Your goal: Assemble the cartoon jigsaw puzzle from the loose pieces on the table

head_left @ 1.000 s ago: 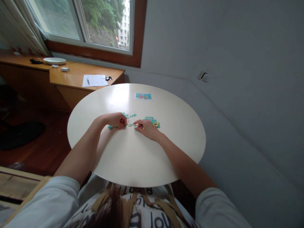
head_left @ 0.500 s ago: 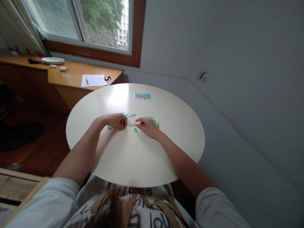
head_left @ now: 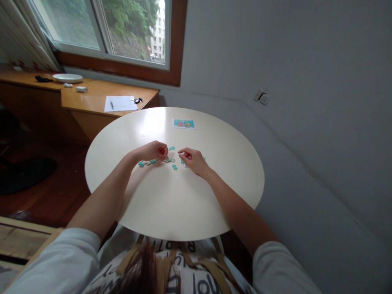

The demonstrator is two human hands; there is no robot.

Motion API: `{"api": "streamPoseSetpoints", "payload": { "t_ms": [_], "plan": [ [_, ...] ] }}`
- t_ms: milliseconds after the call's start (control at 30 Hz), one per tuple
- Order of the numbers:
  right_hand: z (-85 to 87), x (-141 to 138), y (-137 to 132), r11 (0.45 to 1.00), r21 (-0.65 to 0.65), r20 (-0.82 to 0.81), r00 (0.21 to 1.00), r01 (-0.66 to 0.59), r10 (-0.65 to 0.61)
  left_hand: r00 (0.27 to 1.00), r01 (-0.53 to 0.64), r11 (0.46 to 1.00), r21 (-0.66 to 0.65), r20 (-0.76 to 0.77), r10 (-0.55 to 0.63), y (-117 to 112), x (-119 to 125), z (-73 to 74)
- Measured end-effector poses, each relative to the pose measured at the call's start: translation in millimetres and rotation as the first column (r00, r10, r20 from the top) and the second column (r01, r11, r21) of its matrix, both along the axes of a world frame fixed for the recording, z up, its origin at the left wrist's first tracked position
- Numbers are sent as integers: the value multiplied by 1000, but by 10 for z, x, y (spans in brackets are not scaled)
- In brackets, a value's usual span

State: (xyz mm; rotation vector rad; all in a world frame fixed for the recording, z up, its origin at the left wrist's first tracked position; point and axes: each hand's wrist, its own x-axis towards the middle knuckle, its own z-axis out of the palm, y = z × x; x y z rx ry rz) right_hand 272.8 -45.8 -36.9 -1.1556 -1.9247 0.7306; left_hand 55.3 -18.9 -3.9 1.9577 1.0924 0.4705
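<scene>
Small teal jigsaw pieces lie scattered near the middle of a round white table. My left hand hovers just above them with its fingers curled into a pinch; whether it holds a piece is hidden. My right hand is also curled, fingertips pinched together over the joined part of the puzzle, which it mostly covers. The two hands are a short gap apart, with a few loose pieces between and to the left of them.
A small picture card lies at the table's far side. Behind stands a wooden desk with a sheet of paper, keys and a white plate under the window. A grey wall slopes along the right.
Both hands have lifted off the table and moved slightly away from me. The left hand has shifted right, uncovering the pieces it rested on; the right hand now covers the joined cluster.
</scene>
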Motion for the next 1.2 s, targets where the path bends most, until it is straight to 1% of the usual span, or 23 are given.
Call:
{"api": "streamPoseSetpoints", "payload": {
  "t_ms": [67,133,233,300,367,500,667,833,1000,1200],
  "plan": [
    [-19,4,26,1000,14,-28,999,18,-17,986,-55,998,-2,156,55,-11,92,-43],
    [-42,10,54,1000,11,-64,998,26,-25,951,-77,997,-21,300,80,-32,196,-87],
    [-66,21,83,1000,-16,-113,993,14,-16,897,-151,987,-56,411,161,-74,336,-136],
    [-71,27,92,1000,-31,-143,990,4,-8,880,-191,978,-89,425,211,-95,398,-156],
    [-72,29,98,999,-50,-185,983,-12,2,867,-201,972,-120,440,233,-105,432,-170],
    [-74,22,114,994,-100,-291,957,-37,7,843,-182,966,-183,476,250,-95,445,-202],
    [-71,23,132,984,-167,-375,927,-53,-14,823,-173,952,-251,494,280,-72,449,-240],
    [-41,45,136,977,-200,-437,899,-79,-17,805,-151,946,-286,520,285,-85,460,-218],
    [23,107,143,970,-235,-415,909,-65,-39,791,-151,946,-287,539,289,-94,466,-204],
    [34,276,234,976,-213,-350,928,54,-128,757,-136,948,-287,588,286,-78,454,-220]
  ]
}}
